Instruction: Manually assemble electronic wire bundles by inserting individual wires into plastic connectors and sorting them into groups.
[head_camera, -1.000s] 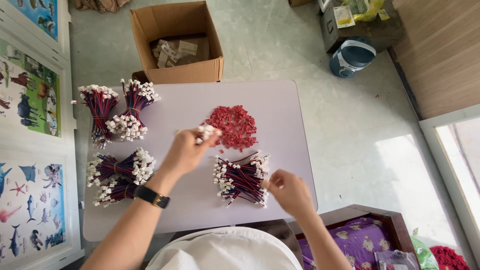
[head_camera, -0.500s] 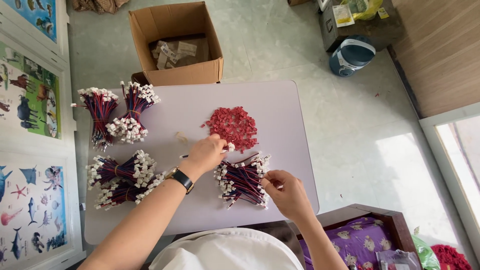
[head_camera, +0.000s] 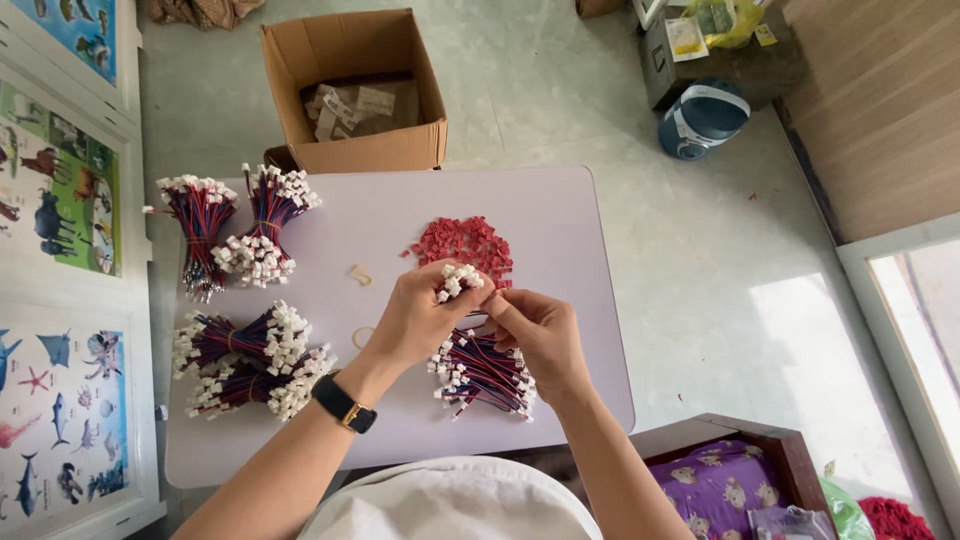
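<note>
Left hand (head_camera: 415, 320), back from the table top a moment before, fingers pinched on a small cluster of white connectors (head_camera: 458, 281) above the red-and-blue wire bundle (head_camera: 482, 368); right hand (head_camera: 540, 335) now alongside, fingertips closed on that cluster, beside the red connector pile (head_camera: 462, 243).

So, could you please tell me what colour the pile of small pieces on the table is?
Red; the pile of small pieces shows best in the head view.

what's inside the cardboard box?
The cardboard box is open, holding crumpled brown paper packets with pale labels. Whatever lies beneath them is covered.
</note>
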